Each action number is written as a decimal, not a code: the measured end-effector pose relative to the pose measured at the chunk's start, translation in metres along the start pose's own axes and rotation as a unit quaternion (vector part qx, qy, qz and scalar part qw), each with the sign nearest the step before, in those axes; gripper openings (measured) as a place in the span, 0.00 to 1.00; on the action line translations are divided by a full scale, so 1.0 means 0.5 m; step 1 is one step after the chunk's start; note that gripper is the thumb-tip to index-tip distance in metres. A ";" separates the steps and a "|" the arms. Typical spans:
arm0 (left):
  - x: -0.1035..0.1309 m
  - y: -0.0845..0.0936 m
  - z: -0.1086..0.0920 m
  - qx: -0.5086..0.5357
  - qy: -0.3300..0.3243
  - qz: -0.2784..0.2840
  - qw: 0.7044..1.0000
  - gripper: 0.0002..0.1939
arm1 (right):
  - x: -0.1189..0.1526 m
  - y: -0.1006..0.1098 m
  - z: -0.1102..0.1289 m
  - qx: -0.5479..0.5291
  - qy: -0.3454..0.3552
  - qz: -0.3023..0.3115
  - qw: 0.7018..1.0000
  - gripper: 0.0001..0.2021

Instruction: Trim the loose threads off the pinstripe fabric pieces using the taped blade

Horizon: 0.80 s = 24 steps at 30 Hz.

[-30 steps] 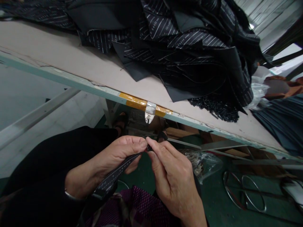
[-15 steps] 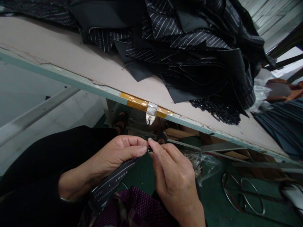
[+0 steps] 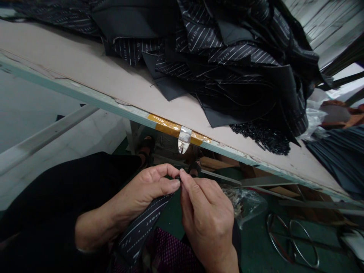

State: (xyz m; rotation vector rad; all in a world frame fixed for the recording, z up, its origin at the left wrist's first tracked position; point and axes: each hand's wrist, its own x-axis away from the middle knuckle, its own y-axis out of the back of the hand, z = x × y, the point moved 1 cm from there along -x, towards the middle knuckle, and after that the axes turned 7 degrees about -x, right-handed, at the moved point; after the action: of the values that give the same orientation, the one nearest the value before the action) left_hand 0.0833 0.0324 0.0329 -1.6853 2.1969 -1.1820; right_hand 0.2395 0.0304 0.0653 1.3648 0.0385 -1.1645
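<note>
My left hand point(image 3: 155, 185) is closed in a pinch on a black fabric strip point(image 3: 142, 229) with white lettering and dotted lines, which hangs down from it towards my lap. Fingertip to fingertip with it, my right hand point(image 3: 206, 208) pinches a tiny, shiny black piece point(image 3: 178, 177), mostly hidden between the fingers. Whether that piece is joined to the strip cannot be made out. Just beyond my hands, a notched metal tab point(image 3: 184, 143) sticks out from the table edge.
A large heap of black printed fabric pieces point(image 3: 227, 79) lies on the table point(image 3: 57, 57). By it is a pile of small shiny black pieces point(image 3: 264, 138). Brown tape point(image 3: 165, 125) wraps the edge. Below right are a clear plastic bag point(image 3: 247, 203) and metal rings point(image 3: 304, 239).
The view has shifted slightly. Both hands still meet at the fingertips; the left thumb has come a little closer to the right fingers, and the small black piece shows less.
</note>
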 end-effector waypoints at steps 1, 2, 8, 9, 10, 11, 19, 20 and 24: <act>0.000 0.000 0.001 0.004 0.002 0.003 1.000 0.17 | 0.000 -0.002 0.000 0.001 0.002 -0.006 1.000 0.10; 0.001 -0.001 0.001 0.006 0.004 0.002 1.000 0.17 | -0.001 -0.004 0.000 0.001 0.004 -0.011 1.000 0.10; 0.004 0.000 -0.007 0.008 0.000 -0.007 1.000 0.19 | -0.003 -0.005 -0.001 0.015 0.025 -0.015 0.999 0.10; 0.004 0.001 -0.008 0.005 -0.001 -0.009 1.000 0.18 | -0.002 -0.005 -0.002 0.015 0.028 -0.012 0.999 0.10; 0.004 0.002 -0.009 0.001 -0.003 -0.013 1.000 0.18 | -0.001 -0.005 -0.002 0.015 0.032 -0.008 0.999 0.10; 0.004 0.003 -0.010 -0.003 -0.004 -0.017 1.000 0.17 | 0.000 -0.004 -0.002 0.014 0.035 -0.004 0.999 0.11; 0.000 -0.007 -0.024 -0.003 0.018 -0.025 1.000 0.11 | 0.005 -0.005 -0.006 0.017 0.037 0.009 0.999 0.11; -0.001 -0.009 -0.025 0.000 0.021 -0.025 0.999 0.11 | 0.004 -0.006 -0.006 0.014 0.035 0.010 0.999 0.11; -0.004 -0.007 -0.024 0.011 0.037 -0.030 0.999 0.09 | 0.002 -0.010 -0.004 0.000 0.024 0.004 1.000 0.13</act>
State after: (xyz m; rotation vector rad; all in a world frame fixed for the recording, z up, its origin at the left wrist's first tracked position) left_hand 0.0806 0.0399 0.0426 -1.7360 2.1815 -1.2994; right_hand 0.2376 0.0326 0.0605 1.3923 0.0668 -1.1257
